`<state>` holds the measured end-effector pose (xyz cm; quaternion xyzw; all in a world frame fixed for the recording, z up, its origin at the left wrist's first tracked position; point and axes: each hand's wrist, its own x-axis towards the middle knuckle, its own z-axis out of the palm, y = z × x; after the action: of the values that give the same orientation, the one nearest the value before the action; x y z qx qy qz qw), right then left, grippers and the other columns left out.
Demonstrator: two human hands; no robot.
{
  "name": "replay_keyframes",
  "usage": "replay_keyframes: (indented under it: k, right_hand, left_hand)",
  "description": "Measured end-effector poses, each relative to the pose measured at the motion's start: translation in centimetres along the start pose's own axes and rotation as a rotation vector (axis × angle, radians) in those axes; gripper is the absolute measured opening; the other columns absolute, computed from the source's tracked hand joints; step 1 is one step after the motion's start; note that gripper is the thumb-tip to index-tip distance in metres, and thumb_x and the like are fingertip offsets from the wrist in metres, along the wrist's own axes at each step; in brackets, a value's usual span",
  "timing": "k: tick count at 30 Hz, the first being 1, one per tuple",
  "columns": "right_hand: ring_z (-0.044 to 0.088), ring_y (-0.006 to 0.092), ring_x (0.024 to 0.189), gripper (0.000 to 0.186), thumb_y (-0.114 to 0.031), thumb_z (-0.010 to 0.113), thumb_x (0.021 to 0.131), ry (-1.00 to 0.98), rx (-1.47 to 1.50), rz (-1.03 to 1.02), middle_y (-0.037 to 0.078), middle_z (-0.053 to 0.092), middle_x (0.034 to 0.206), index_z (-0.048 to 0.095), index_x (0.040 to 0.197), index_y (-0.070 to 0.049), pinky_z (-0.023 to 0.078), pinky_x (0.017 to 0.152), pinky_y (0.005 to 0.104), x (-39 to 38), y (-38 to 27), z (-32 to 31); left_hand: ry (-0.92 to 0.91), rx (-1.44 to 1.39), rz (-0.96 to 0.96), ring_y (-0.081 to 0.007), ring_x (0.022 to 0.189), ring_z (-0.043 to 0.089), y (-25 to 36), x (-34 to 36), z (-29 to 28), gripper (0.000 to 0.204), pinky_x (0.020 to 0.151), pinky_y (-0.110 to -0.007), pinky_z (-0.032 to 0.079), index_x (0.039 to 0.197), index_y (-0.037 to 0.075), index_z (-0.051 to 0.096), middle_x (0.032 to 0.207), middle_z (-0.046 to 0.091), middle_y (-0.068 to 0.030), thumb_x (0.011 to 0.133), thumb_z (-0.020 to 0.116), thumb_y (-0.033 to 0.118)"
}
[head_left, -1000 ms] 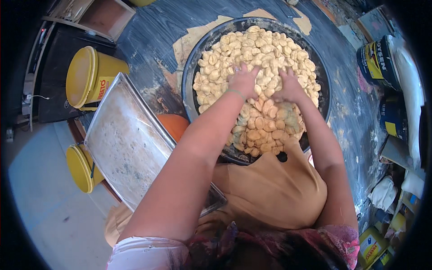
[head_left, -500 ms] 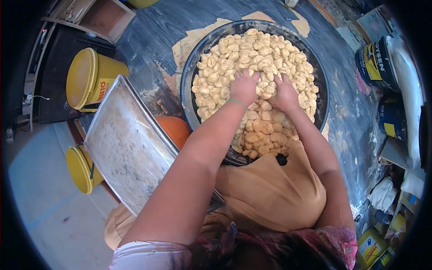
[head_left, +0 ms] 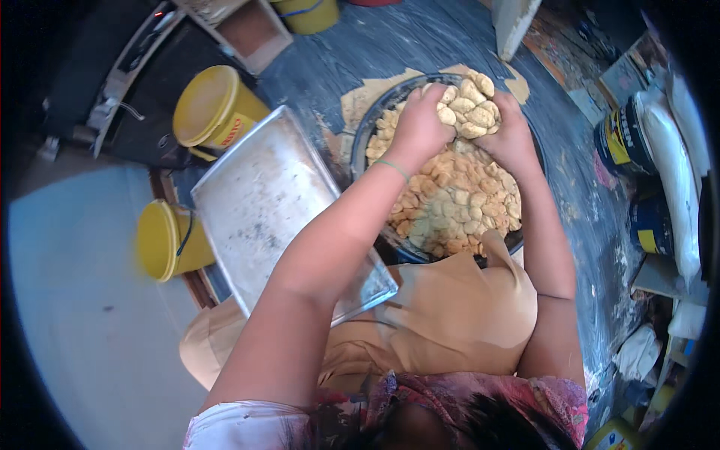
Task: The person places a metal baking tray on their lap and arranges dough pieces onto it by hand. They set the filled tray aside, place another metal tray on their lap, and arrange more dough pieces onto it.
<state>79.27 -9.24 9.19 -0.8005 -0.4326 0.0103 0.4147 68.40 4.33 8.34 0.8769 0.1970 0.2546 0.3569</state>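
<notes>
Scooping lumps point(head_left: 471, 112), I'd guess, upper middle of frame. Left hand point(head_left: 426, 124), right hand point(head_left: 514, 139) clamped round bunch. Next move needs steady grip.

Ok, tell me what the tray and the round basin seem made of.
Tray: likely bare metal, dull silver, judging by its shiny rim and dark stains. Round basin: perhaps dark plastic with a slight sheen along the rim; metal can't be ruled out.

metal tray point(head_left: 259, 206) partly blocked from my remote view by left forearm point(head_left: 330, 240), basin rim point(head_left: 359, 142) partly behind held lumps point(head_left: 470, 105), red thing point(head_left: 373, 2) too cropped to identify
</notes>
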Motion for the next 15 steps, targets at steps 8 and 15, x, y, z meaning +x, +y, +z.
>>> replay_keyframes:
  k: [8, 15]
  right_hand:
    - [0.055, 0.0325, 0.108, 0.076, -0.025, 0.079, 0.059, -0.231, 0.211, -0.353, 0.017, 0.054, 0.114, 0.052, 0.126, -0.004, 0.044, 0.094, 0.0363, 2.2, -19.1, 1.1]
    - [0.051, 0.0367, 0.113, 0.090, -0.027, 0.080, 0.057, -0.744, 0.223, -0.507, 0.023, 0.049, 0.121, 0.042, 0.137, -0.013, 0.043, 0.098, 0.0394, -0.7, -24.8, 11.8]
  left_hand:
    - [0.237, -0.217, -0.109, -0.0240, 0.093, 0.063, 4.8, -8.1, -20.1, 0.053, 0.084, -0.033, 0.050, 0.109, -0.001, 0.055, 0.104, 0.063, -0.0149, 0.060, 0.074, 0.007]
    - [0.262, -0.200, -0.339, -0.0232, 0.112, 0.054, -2.1, -19.5, -26.2, 0.074, 0.094, -0.034, 0.045, 0.127, 0.001, 0.042, 0.123, 0.052, -0.0171, 0.062, 0.076, 0.011]
